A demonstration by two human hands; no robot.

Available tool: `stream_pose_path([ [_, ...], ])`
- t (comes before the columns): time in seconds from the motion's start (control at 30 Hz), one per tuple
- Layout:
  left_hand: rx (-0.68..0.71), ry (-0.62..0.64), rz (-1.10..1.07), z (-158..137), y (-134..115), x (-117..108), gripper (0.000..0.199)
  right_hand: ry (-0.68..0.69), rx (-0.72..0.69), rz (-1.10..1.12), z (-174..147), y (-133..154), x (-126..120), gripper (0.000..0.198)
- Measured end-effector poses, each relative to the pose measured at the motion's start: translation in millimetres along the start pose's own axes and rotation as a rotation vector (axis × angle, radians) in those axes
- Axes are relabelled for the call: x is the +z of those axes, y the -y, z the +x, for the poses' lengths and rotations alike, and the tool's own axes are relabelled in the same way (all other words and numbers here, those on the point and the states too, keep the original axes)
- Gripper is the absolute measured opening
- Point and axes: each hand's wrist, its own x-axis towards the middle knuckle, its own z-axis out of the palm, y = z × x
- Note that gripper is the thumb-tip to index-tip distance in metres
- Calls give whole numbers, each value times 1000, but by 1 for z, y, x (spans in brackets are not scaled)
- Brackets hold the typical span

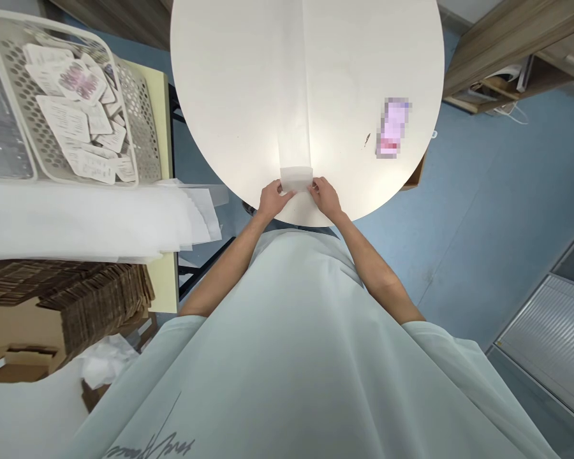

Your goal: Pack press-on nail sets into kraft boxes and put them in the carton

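A long strip of thin, whitish foam-like sheet (294,95) runs down the middle of the round white table (220,76). Its near end is folded over or rolled into a short band. At the left corner of that end, my left hand (273,199) has its fingers closed on the sheet, with the thumb pointing inward. My right hand (326,197) pinches the opposite corner. Both hands rest close to the table's near edge. What lies under the fold, if anything, is hidden.
A blurred phone-like object (393,127) lies on the table's right side. To the left are a white perforated basket (146,121) of printed packets, a stack of white sheets (86,220) and flattened cardboard boxes (105,299). A wooden shelf (507,44) stands at the upper right.
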Motion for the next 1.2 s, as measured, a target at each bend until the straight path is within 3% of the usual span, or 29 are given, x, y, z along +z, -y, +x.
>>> stream_pose_path([
  [0.07,-41,-31,19,6,-1,1,14,-15,32,1,5,2,1,26],
  [0.3,-122,-129,99,19,-7,13,36,-35,212,8,26,10,-1,19],
  [0.43,-166,-210,78,20,-5,23,16,-32,282,30,32,11,-3,17],
  [0.5,-94,-300,87,21,-4,26,25,-55,269,3,32,13,-2,19],
  [0.57,65,-338,134,23,-3,26,36,-101,174,-55,30,17,1,22],
  [0.67,292,-181,205,29,-5,22,38,-104,-49,-134,29,24,6,36],
  [0.8,398,26,223,38,-3,14,48,2,-176,-159,32,26,6,49],
  [1.0,417,87,276,42,12,8,58,120,-252,-227,29,12,-5,65],
  [1.2,452,125,297,10,20,8,62,170,-258,-246,-1,5,2,67],
])
